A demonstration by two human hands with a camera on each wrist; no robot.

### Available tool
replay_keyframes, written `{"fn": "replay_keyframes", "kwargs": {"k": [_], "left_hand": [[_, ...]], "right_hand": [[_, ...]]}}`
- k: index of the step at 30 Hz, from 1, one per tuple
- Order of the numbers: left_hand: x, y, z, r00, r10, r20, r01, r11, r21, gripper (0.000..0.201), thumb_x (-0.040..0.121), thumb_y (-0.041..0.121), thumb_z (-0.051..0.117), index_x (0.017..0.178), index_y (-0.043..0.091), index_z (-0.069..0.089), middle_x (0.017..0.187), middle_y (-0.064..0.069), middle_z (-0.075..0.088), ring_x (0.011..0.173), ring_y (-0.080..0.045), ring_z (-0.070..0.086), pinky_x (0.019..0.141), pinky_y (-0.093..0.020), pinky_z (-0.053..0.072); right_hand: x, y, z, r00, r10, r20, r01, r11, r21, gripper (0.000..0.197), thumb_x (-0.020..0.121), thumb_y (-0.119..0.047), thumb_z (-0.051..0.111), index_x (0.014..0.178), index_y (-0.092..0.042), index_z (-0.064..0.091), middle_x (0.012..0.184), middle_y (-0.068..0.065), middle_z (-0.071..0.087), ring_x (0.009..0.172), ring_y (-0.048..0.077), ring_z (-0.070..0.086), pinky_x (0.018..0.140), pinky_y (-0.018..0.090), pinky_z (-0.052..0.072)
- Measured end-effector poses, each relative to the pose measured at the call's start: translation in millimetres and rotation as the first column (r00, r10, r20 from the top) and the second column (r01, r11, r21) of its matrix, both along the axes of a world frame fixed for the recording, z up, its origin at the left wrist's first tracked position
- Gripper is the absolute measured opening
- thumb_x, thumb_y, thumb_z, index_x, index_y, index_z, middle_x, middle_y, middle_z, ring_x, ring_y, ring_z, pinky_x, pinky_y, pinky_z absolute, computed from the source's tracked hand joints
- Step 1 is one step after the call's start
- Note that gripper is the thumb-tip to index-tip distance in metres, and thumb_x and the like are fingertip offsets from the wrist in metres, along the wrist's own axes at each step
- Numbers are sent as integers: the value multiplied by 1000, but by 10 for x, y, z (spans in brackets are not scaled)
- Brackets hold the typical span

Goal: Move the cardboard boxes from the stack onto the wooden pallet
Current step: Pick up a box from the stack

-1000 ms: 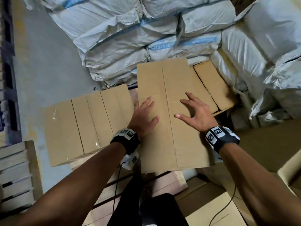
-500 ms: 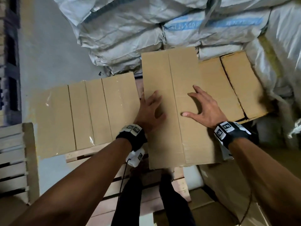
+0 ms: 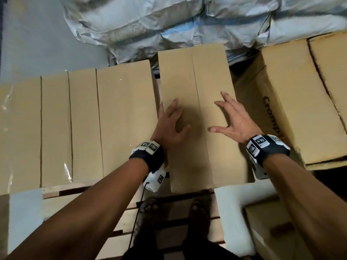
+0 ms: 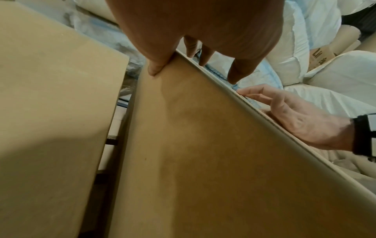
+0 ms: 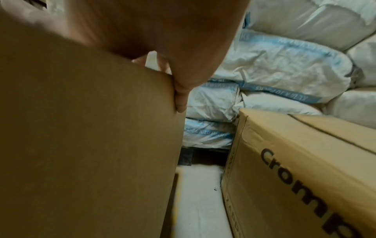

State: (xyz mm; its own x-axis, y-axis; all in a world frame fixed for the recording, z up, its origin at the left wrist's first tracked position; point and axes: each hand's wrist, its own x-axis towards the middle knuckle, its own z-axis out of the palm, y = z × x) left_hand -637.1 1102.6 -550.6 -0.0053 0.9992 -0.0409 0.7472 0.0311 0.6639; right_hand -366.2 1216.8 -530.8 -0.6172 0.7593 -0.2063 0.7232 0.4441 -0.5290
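A narrow tall cardboard box [image 3: 197,81] stands on the wooden pallet [image 3: 75,187], a small gap to the right of a row of several like boxes [image 3: 75,124]. My left hand [image 3: 169,124] lies spread on its top near the left edge, one finger [image 4: 156,67] pressing down its left side. The right hand [image 3: 234,121] rests spread on the top near the right edge, a finger [image 5: 181,96] hooked over that side. To the right sits the stack's printed box [image 3: 300,100], apart from the one I touch.
White sacks [image 3: 150,21] are piled close behind the boxes. Grey floor [image 3: 37,38] shows at the far left. My feet [image 3: 199,209] stand on the pallet slats at the near side. Another carton [image 3: 272,231] lies at the lower right. Bare floor [image 5: 199,201] separates the box from the stack.
The box under my hands has slid left, off the stack and toward the row on the pallet. A gap now shows between it and the printed box. Both hands stayed on its top.
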Motion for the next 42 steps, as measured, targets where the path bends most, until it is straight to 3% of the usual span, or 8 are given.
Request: {"fn": "replay_keyframes", "kwargs": {"k": [4,10,14,17,20,25,29,42], "left_hand": [[-135,151,-451,1000,12,-22,-11,999,48,78,93,54,57,151,2,48,170,-14,27,155,-49,19,129,-57,-4],[-264,252,-867,998,65,-13,-64,997,35,78,93,54,58,153,6,47,171,-10,24,160,-33,2,128,-61,3],[-307,212,-1022,996,88,29,-88,996,-19,75,94,47,61,156,8,44,173,-9,20,159,-42,0,128,-53,15],[-243,98,-1016,1000,10,-1,-10,1000,9,66,98,32,64,156,6,44,172,-11,21,160,-38,1,127,-49,20],[-185,-156,-912,995,85,-54,-88,995,-50,73,97,40,64,157,6,40,172,-9,20,161,-33,-3,128,-56,19],[-180,-941,-793,975,-20,-223,-58,939,-339,110,88,70,63,168,23,4,175,4,-11,159,-29,-20,128,-53,-3],[-202,-1461,-826,938,-187,-292,31,883,-468,125,81,77,65,166,28,-13,172,8,-24,156,-30,-28,129,-58,0],[-194,-1501,-923,922,-155,-354,-14,902,-432,101,97,52,62,166,30,-8,174,10,-13,160,-28,-16,130,-53,3]], "right_hand": [[-151,118,-531,1000,-9,-19,9,1000,-13,102,74,-80,67,157,-31,35,176,-8,4,158,32,18,128,52,18],[-349,309,-1088,998,-12,-61,13,1000,17,103,73,-79,68,156,-26,38,176,-4,5,157,32,21,127,50,23],[-554,338,-1327,999,-40,-36,41,999,36,97,80,-69,73,156,-23,36,176,-5,0,156,39,18,126,56,25],[-657,361,-1336,997,-49,52,47,998,29,94,88,-65,69,161,-23,27,175,-4,-9,158,47,5,122,64,24],[-642,239,-1299,991,-31,126,30,999,10,97,89,-68,63,163,-22,20,175,4,-15,157,52,1,122,71,20],[-421,-527,-1118,969,-196,148,206,977,-60,97,91,-64,66,164,-23,17,174,8,-18,145,56,30,111,68,41],[-224,-1187,-1039,912,-353,208,379,920,-103,97,90,-73,60,165,-34,13,174,6,-18,135,54,42,96,65,51],[-210,-1455,-1060,884,-394,251,433,893,-121,92,94,-68,60,166,-40,9,173,11,-20,150,54,20,113,71,33]]}}
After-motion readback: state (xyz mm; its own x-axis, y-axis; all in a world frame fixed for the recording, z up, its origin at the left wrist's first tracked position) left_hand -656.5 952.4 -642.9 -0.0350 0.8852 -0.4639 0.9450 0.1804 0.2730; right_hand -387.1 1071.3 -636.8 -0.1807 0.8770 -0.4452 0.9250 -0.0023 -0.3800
